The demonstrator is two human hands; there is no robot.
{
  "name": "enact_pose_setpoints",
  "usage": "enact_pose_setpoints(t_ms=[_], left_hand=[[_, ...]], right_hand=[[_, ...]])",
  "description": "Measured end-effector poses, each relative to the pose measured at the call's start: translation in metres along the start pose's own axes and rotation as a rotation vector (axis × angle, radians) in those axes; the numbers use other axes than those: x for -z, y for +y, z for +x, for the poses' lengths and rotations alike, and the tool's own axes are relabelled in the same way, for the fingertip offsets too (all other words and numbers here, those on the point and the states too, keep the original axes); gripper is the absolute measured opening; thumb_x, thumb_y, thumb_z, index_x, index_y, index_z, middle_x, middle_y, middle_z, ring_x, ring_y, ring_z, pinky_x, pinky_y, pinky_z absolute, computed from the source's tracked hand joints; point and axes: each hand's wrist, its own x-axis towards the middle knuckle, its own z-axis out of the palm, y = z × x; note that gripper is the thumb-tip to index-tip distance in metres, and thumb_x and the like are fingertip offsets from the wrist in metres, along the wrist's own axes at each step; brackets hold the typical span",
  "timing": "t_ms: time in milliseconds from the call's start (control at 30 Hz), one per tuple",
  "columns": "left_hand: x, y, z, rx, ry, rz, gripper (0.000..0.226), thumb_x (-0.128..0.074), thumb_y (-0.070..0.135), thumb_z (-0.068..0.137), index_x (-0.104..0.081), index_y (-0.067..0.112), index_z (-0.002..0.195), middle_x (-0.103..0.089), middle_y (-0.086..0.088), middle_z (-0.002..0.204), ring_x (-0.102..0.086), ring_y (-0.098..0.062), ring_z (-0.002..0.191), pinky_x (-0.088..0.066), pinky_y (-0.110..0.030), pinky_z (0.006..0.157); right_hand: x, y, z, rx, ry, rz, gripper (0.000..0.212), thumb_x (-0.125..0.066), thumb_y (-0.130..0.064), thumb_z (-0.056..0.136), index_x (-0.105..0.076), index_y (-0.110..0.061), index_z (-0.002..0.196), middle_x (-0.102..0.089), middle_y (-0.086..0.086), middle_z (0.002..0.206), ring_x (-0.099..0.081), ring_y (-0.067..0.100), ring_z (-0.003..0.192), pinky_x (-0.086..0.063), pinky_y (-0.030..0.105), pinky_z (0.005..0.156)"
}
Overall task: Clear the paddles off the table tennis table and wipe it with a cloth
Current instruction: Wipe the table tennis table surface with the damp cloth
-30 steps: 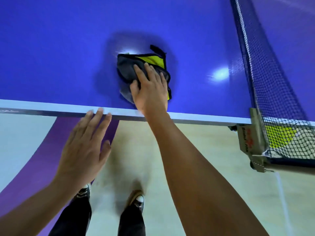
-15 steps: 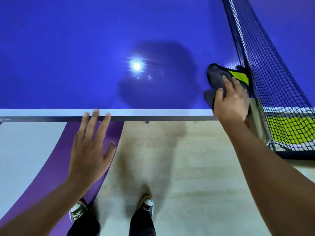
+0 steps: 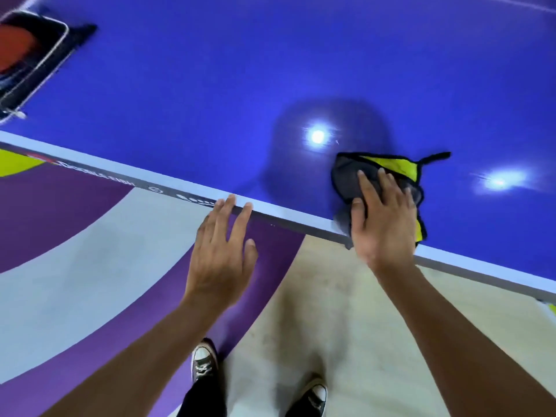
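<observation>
**Flat palm drives the cloth along the near edge**

The right hand (image 3: 385, 224) presses the grey-and-yellow cloth (image 3: 350, 176) onto the blue tabletop (image 3: 210, 85), just inside its near edge. Its fingers (image 3: 367, 188) lie straight and spread on top, not curled round the cloth, likely to press a broad patch. The left hand (image 3: 219, 260) holds nothing, its fingers loosely extended at the edge, perhaps for balance. Far left lies a dark case (image 3: 45, 55) with something red inside, too blurred to call a paddle
</observation>
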Motion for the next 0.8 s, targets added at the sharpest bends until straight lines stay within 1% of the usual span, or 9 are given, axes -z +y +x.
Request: enact_pose_setpoints(t_ms=[100,167,267,367,433,533,700,800], left_hand=[[0.015,-0.052,0.004,0.004,0.036,0.039,0.046,-0.044,0.013,0.101,-0.048,0.001,0.146,-0.043,-0.024,0.152,-0.044,-0.038,0.141,-0.045,-0.051,0.106],[0.025,-0.082,0.006,0.000,0.029,0.061,0.046,-0.044,0.013,0.102,-0.047,-0.001,0.145,-0.043,-0.025,0.152,-0.045,-0.039,0.140,-0.045,-0.051,0.107],[0.041,-0.126,0.015,0.068,-0.040,0.051,0.048,-0.043,0.012,0.101,-0.044,-0.002,0.147,-0.040,-0.024,0.154,-0.041,-0.039,0.143,-0.040,-0.049,0.113],[0.057,-0.169,0.031,0.184,-0.132,-0.016,0.053,-0.038,0.018,0.098,-0.043,-0.001,0.148,-0.037,-0.021,0.156,-0.036,-0.036,0.146,-0.033,-0.047,0.118],[0.065,-0.196,0.042,0.219,-0.159,-0.027,0.055,-0.034,0.021,0.097,-0.042,0.002,0.149,-0.036,-0.019,0.158,-0.034,-0.035,0.147,-0.031,-0.048,0.118],[0.073,-0.225,0.053,0.220,-0.170,-0.035,0.055,-0.033,0.023,0.098,-0.042,0.005,0.150,-0.037,-0.017,0.158,-0.034,-0.035,0.146,-0.033,-0.049,0.117],[0.075,-0.251,0.078,0.209,-0.148,-0.054,0.053,-0.034,0.025,0.099,-0.047,0.007,0.147,-0.043,-0.018,0.153,-0.041,-0.038,0.141,-0.036,-0.051,0.115],[0.073,-0.258,0.093,0.201,-0.148,-0.067,0.054,-0.033,0.026,0.098,-0.049,0.007,0.146,-0.045,-0.017,0.152,-0.042,-0.038,0.140,-0.036,-0.052,0.115]], right_hand=[[-0.025,-0.099,0.003,0.165,-0.018,0.024,0.053,-0.032,-0.037,0.104,-0.050,-0.019,0.151,-0.043,0.016,0.157,-0.037,0.032,0.148,-0.023,0.052,0.123],[-0.040,-0.160,0.003,0.236,-0.034,0.048,0.053,-0.033,-0.037,0.104,-0.049,-0.021,0.151,-0.043,0.014,0.158,-0.036,0.029,0.149,-0.023,0.052,0.123],[-0.059,-0.239,0.003,0.305,-0.083,0.093,0.052,-0.036,-0.035,0.104,-0.046,-0.023,0.153,-0.039,0.012,0.161,-0.033,0.026,0.151,-0.020,0.051,0.124],[-0.073,-0.294,0.019,0.384,-0.154,0.144,0.052,-0.040,-0.035,0.103,-0.045,-0.024,0.154,-0.036,0.012,0.163,-0.029,0.024,0.153,-0.017,0.049,0.125],[-0.080,-0.313,0.037,0.395,-0.200,0.138,0.052,-0.040,-0.038,0.103,-0.045,-0.027,0.154,-0.032,0.009,0.165,-0.025,0.021,0.155,-0.014,0.047,0.126],[-0.085,-0.319,0.048,0.348,-0.159,0.114,0.051,-0.039,-0.042,0.103,-0.049,-0.032,0.151,-0.035,0.006,0.164,-0.028,0.019,0.153,-0.017,0.045,0.126],[-0.095,-0.328,0.060,0.217,-0.107,0.062,0.052,-0.037,-0.046,0.101,-0.048,-0.037,0.151,-0.038,0.005,0.163,-0.030,0.019,0.152,-0.020,0.050,0.124],[-0.098,-0.333,0.089,0.134,-0.133,0.031,0.055,-0.030,-0.049,0.101,-0.040,-0.039,0.154,-0.032,0.004,0.166,-0.022,0.018,0.155,-0.015,0.050,0.126]])
